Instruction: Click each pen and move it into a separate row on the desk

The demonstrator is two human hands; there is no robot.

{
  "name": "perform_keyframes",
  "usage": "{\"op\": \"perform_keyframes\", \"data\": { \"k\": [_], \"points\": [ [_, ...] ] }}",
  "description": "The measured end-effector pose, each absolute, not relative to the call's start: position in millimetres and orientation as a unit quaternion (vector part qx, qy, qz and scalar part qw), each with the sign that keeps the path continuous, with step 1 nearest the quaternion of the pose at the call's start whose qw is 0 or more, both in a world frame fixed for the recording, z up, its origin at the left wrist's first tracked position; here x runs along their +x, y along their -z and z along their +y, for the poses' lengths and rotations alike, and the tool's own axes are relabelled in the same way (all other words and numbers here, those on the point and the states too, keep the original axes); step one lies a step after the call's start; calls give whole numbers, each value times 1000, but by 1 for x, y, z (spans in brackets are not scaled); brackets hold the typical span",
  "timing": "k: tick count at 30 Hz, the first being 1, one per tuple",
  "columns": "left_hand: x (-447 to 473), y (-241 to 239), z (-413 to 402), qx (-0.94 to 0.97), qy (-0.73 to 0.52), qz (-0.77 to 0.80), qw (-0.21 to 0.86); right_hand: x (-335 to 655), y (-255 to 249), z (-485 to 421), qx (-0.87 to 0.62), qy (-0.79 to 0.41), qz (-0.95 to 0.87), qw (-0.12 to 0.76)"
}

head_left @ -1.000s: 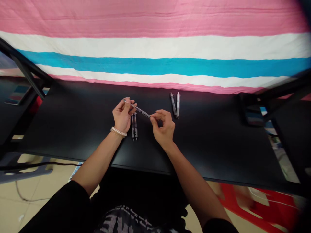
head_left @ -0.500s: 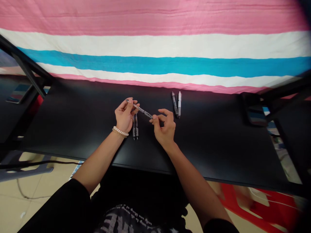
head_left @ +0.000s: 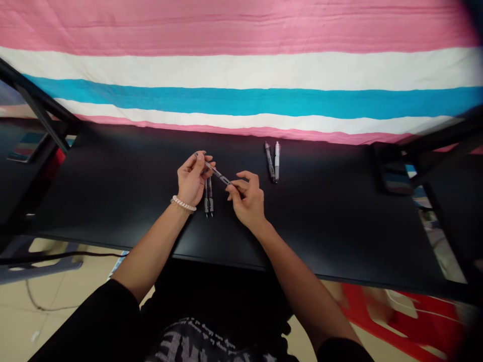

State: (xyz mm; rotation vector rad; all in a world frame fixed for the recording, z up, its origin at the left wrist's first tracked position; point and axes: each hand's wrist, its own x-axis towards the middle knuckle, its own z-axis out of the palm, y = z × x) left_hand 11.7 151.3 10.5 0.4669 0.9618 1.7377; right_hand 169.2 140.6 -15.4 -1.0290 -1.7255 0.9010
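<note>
**Held item:** one slim grey pen, lying at a slant across the space between my hands, above the black desk.

**My left hand**: mostly closed, curled around the pen, with thumb and fingers pinching the end nearest that hand. A pale beaded bracelet sits on the wrist, below and to the left of the pen.

**My right hand**: partly open, with the thumb and first fingertips at the pen's other end. They touch it, but I cannot tell whether they have a firm hold. The remaining fingers are loosely curled.

**Nearby pens:** a pair of dark pens lies side by side and upright in view, directly below the held pen and between my hands. Further right of the held pen, a dark pen and a white pen lie almost touching each other, out of reach of my fingertips.

**Surroundings:** beyond the pen, a pink, white and blue striped cloth hangs behind the desk. Well below the pen and to the right, a red plastic stool stands on the floor, blurred.
</note>
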Motion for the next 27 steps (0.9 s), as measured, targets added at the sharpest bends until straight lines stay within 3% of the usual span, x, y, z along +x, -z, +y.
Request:
{"op": "perform_keyframes", "data": {
  "k": [6, 17, 23, 27],
  "points": [
    [10, -27, 146, 129, -699, 286, 642, 164, 19, 136, -375, -275, -774, 430],
    [6, -32, 143, 121, -693, 342, 623, 161, 24, 132, -338, -259, -809, 406],
    [15, -24, 147, 232, -632, 358, 647, 175, 19, 148, -452, -203, -759, 423],
    [15, -17, 148, 254, -656, 380, 601, 197, 17, 164, -534, -116, -729, 413]
  ]
}}
